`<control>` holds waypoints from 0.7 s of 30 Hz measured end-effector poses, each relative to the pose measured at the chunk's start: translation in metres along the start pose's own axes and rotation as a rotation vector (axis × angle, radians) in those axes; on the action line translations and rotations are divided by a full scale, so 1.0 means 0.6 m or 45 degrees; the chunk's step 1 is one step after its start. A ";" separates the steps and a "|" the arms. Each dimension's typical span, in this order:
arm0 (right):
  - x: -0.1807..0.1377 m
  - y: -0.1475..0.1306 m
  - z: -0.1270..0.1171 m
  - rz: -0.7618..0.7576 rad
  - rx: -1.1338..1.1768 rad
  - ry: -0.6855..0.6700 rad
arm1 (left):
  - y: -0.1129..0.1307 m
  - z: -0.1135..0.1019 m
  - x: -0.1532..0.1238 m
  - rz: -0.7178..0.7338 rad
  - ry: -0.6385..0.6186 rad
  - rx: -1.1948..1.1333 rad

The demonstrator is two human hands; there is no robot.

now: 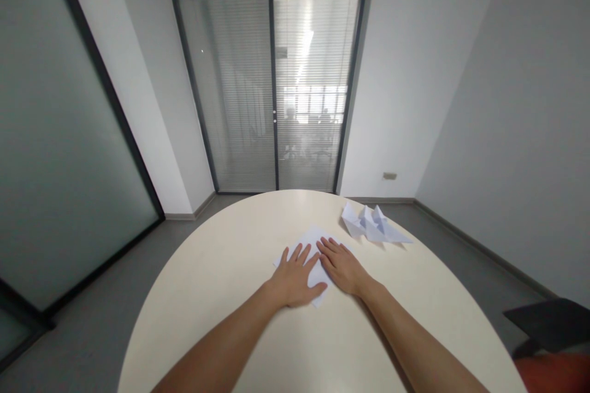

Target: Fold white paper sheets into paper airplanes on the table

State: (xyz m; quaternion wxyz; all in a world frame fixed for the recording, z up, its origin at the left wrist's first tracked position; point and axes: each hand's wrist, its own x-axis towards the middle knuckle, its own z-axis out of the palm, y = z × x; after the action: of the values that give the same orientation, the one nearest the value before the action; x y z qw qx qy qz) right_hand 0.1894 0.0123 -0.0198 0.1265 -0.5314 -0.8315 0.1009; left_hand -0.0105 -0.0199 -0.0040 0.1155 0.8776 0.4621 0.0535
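Note:
A white sheet of paper (313, 235) lies flat on the round cream table, turned so that one corner points away from me. Across its left part rests my left hand (295, 279), palm down with the fingers spread and the thumb reaching over the paper. My right hand (341, 267) lies flat on the right part, its fingers stretched forward and to the left. Both hands cover much of the sheet, so any creases beneath them are hidden. Beyond my right hand stand several folded white paper boats (375, 224), close together near the table's far right edge.
The round table (207, 282) curves away on both sides. A dark chair with an orange-red seat (550, 371) stands at the lower right. Behind the table is a glass door with blinds (230, 98); a frosted glass panel (59, 135) is on the left.

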 end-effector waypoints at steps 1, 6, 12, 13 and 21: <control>0.000 0.000 0.000 0.010 0.004 0.002 | -0.002 0.000 0.001 -0.025 0.002 0.003; 0.000 -0.004 -0.004 0.002 0.017 -0.015 | -0.010 0.001 0.004 -0.169 0.003 0.033; -0.002 -0.011 -0.011 0.052 -0.018 -0.024 | -0.014 -0.005 -0.005 -0.104 -0.039 0.024; -0.002 -0.011 -0.011 0.060 -0.020 -0.024 | -0.016 -0.006 -0.006 -0.091 -0.045 0.017; -0.003 -0.013 -0.012 0.055 -0.009 -0.017 | -0.018 -0.003 -0.005 -0.105 0.000 -0.014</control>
State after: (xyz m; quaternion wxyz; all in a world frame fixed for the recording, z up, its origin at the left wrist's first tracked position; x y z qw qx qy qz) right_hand 0.1860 0.0077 -0.0106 0.1170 -0.5490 -0.8210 0.1041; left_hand -0.0211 -0.0159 -0.0048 0.1225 0.8573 0.4974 0.0511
